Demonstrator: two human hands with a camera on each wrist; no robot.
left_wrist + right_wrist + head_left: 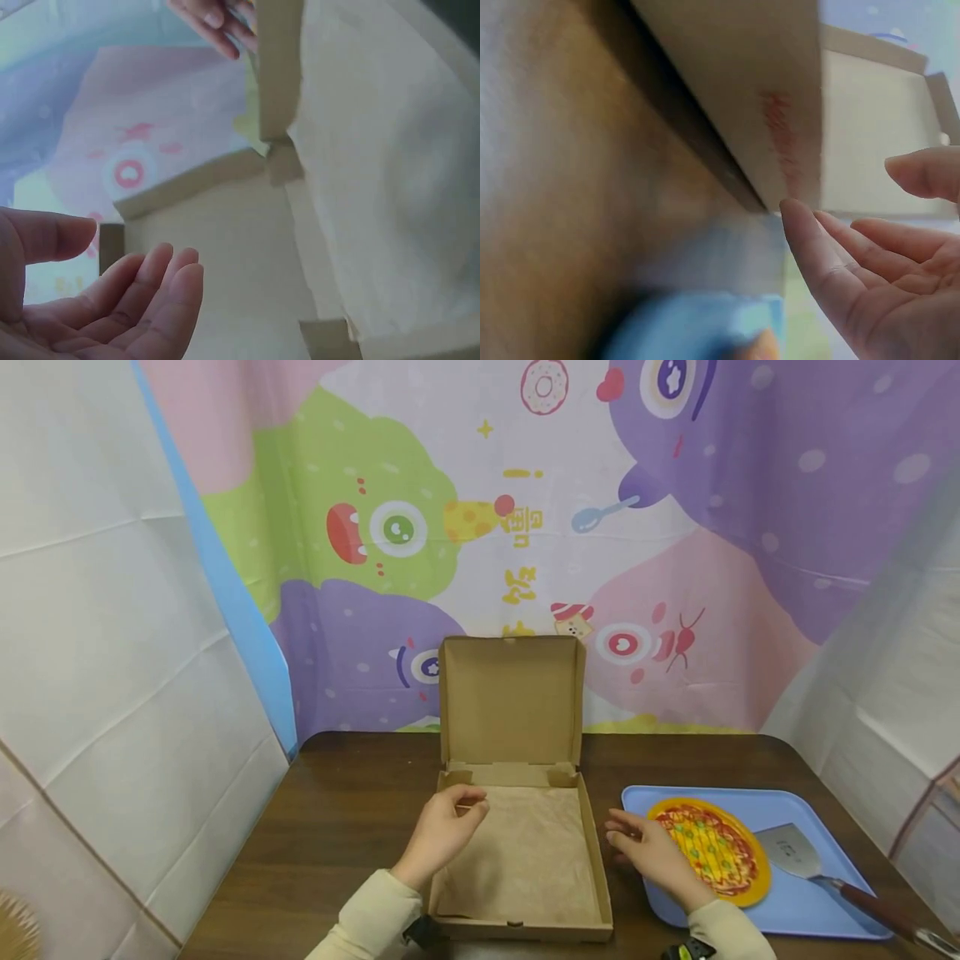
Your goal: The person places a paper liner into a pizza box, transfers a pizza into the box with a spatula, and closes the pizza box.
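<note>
An opened cardboard pizza box [512, 702] stands mid-table with its lid raised, and a sheet of brown paper [532, 852] lines its base. Above the left side of the box hovers my left hand [444, 827], fingers loosely bent and holding nothing; the left wrist view shows its palm [112, 315]. My right hand [652, 852] hangs between the box and the blue tray [600, 802], empty too, its fingertips near the box's right wall [757, 97]. On the tray lies a pizza [712, 847] with red and yellow topping, partly behind the right wrist.
Beside the pizza a metal pizza server [791, 852] rests on the tray, its dark handle [870, 906] reaching over the front right edge. A printed cloth [517, 527] hangs behind the brown table [337, 827]. White sheets [112, 610] hang at the sides.
</note>
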